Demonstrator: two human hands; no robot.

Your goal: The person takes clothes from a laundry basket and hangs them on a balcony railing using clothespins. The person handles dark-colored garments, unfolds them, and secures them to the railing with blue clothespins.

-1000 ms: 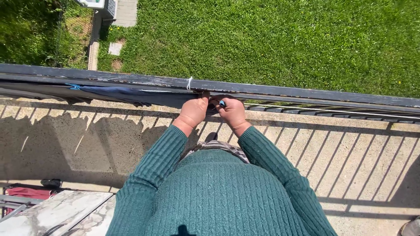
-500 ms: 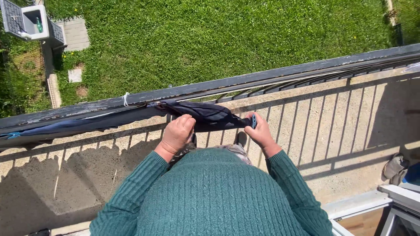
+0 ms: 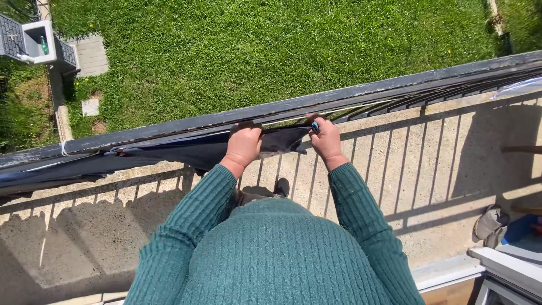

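My left hand grips the top edge of a dark navy garment stretched along the line just under the black balcony railing. My right hand holds the garment's right end together with a small blue clothes peg, pressed up near the rail. More dark laundry hangs along the line to the left of my left hand. I wear a green knitted sweater.
The concrete balcony floor carries striped shadows of the railing bars. Shoes lie at the right beside a door threshold. Far below are a lawn and a small white unit.
Both hands have lifted the dark garment from below the rail up to the line under it, the right hand moving left with the peg. The view has shifted slightly.
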